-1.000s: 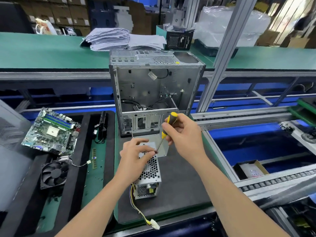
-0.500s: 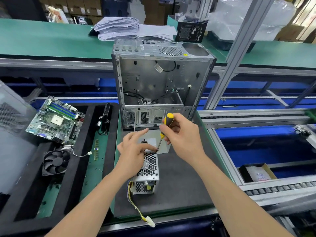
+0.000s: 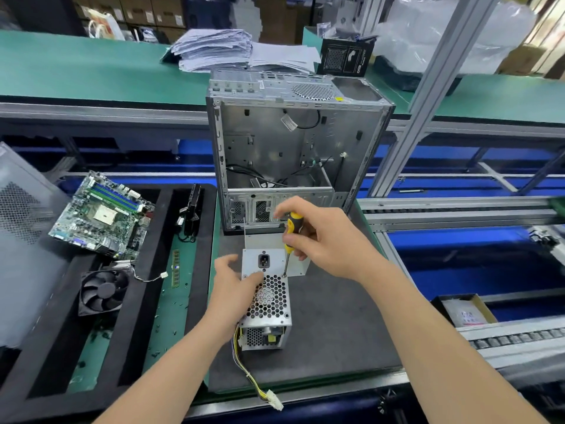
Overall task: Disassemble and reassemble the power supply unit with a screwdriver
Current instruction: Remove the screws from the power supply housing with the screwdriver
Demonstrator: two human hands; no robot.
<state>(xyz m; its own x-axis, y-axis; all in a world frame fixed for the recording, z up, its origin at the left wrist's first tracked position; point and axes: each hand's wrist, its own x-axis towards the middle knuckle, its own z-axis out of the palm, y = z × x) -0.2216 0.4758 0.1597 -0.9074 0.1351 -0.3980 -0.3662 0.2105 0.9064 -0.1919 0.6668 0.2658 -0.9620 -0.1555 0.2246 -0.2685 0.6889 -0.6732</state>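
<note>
While the right hand point(image 3: 331, 243) is curling its fingers round the yellow-and-black handle of the screwdriver point(image 3: 292, 225), grip clenched on it, the shaft is pointing down and slightly left, with the tip sitting on the top face of the power supply unit point(image 3: 269, 304), just right of the black socket. Left hand point(image 3: 234, 286) is bracing the unit's left side: the thumb is lying on the top face by the honeycomb grille, the fingers are hanging loosely bent, and the grip is looking released rather than closed round anything. Its palm is hiding the unit's left wall, so contact there is hard to call. Screw under the tip is too small to make out. Unit is sitting on the dark mat point(image 3: 336, 332) on the bench point(image 3: 216, 234), just in front of the open computer case point(image 3: 299, 142), with yellow wires trailing to a white connector point(image 3: 275, 403) past the mat's near edge. Both forearms are coming in from the bottom edge, elbows cut off, and the right wrist is bending down over the unit. Motherboard point(image 3: 101, 215) and fan point(image 3: 104, 290) are lying well apart to the left.
</note>
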